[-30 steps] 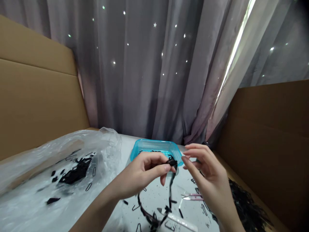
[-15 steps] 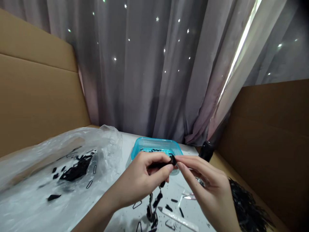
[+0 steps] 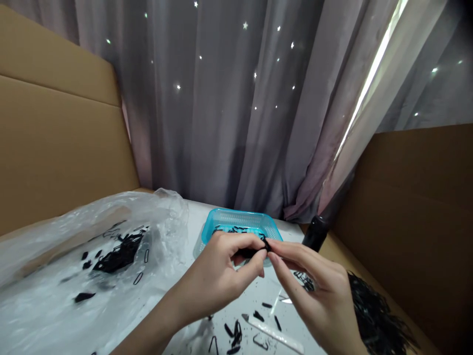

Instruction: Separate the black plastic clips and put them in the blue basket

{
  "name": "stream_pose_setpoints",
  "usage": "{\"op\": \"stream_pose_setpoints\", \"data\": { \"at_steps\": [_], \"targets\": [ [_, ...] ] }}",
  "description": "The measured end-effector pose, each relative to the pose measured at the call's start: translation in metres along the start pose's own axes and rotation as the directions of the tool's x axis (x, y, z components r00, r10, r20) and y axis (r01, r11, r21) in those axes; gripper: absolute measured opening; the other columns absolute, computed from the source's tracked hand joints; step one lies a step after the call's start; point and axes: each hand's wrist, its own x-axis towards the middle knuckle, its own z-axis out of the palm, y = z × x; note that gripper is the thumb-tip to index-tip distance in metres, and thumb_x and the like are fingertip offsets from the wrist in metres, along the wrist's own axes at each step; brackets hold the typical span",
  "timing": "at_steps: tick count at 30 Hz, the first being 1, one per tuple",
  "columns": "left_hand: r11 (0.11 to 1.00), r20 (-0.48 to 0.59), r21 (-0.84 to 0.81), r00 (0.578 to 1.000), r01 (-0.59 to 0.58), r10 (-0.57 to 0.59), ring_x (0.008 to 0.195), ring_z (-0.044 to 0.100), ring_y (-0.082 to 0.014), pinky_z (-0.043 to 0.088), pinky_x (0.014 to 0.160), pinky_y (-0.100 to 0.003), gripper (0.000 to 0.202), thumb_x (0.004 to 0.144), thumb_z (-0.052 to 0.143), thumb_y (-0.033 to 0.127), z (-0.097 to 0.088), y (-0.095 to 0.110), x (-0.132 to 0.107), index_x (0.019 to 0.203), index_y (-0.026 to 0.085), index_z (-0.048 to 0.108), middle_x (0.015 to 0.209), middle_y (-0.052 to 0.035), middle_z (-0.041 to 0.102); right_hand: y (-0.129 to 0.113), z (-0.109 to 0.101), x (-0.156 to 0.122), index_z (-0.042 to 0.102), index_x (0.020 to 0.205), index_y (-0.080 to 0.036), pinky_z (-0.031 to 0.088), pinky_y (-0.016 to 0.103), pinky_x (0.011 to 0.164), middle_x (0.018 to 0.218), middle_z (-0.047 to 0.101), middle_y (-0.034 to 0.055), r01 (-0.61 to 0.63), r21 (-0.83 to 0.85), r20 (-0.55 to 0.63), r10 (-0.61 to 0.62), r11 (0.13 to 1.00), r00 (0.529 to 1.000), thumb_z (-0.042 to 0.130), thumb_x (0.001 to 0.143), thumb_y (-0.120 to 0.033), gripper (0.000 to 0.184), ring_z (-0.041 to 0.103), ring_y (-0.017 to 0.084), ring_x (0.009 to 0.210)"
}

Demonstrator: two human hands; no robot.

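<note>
My left hand [image 3: 218, 276] is closed in a pinch on a small black strap piece [image 3: 254, 250], held just in front of the blue basket [image 3: 221, 224]. The fingertips of my right hand [image 3: 314, 291] meet it from the right and pinch the same black piece at its end. Both hands hover above the white table, close together. Small black clips and scraps [image 3: 234, 335] lie on the table under them.
A clear plastic bag [image 3: 74, 276] with black pieces [image 3: 118, 254] lies at the left. A black cylinder [image 3: 314, 232] stands right of the basket. A heap of black straps [image 3: 373, 315] lies at the right. Cardboard walls stand on both sides, a grey curtain behind.
My right hand has closed in from the right and taken the end of the black piece. The long strap that hung from my left hand has gone down out of sight.
</note>
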Motion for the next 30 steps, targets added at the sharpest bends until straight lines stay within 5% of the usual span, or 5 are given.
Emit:
{"op": "stream_pose_setpoints", "data": {
  "at_steps": [11,15,21,30],
  "targets": [
    [0.912,0.059,0.327,0.969,-0.248,0.242,0.069,0.059,-0.0169,0.042,0.064,-0.028,0.017,0.091,0.050,0.011,0.010,-0.002,-0.001,0.082,0.015,0.064,0.073,-0.0038,0.065,0.020,-0.016,0.002,0.075,0.096,-0.023,0.061,0.020,0.065,0.083,0.077,0.0007,-0.106,0.066,0.216,0.089,0.992,0.972,0.066,0.088,-0.021,0.013,0.072,0.013,0.072],
    [0.888,0.070,0.349,0.953,-0.300,0.295,0.067,0.056,-0.0172,0.041,0.062,-0.029,0.019,0.091,0.048,0.011,0.013,-0.005,0.000,0.080,0.015,0.063,0.071,-0.0038,0.064,0.021,-0.015,0.002,0.074,0.092,-0.020,0.061,0.022,0.063,0.078,0.075,0.0012,-0.050,0.049,0.190,0.039,0.998,0.981,0.066,0.086,-0.018,0.010,0.071,0.014,0.066],
    [0.883,-0.033,0.373,0.947,-0.284,0.318,0.059,0.052,-0.0133,0.039,0.058,-0.027,0.021,0.090,0.050,0.010,0.021,-0.010,0.000,0.071,0.015,0.058,0.062,-0.0001,0.057,0.017,-0.003,-0.003,0.072,0.087,-0.018,0.061,0.026,0.063,0.076,0.074,0.0028,0.004,-0.010,0.101,-0.003,1.000,0.995,0.063,0.085,-0.014,0.010,0.070,0.015,0.065],
    [0.910,-0.019,0.318,0.957,-0.267,0.288,0.064,0.055,-0.0126,0.041,0.063,-0.025,0.017,0.091,0.050,0.011,0.012,-0.008,0.001,0.078,0.015,0.060,0.068,0.0000,0.060,0.019,-0.009,0.002,0.075,0.093,-0.022,0.060,0.021,0.066,0.086,0.077,0.0017,-0.136,0.108,0.147,0.119,0.985,0.982,0.064,0.088,-0.019,0.012,0.072,0.013,0.072]
  ]
}}
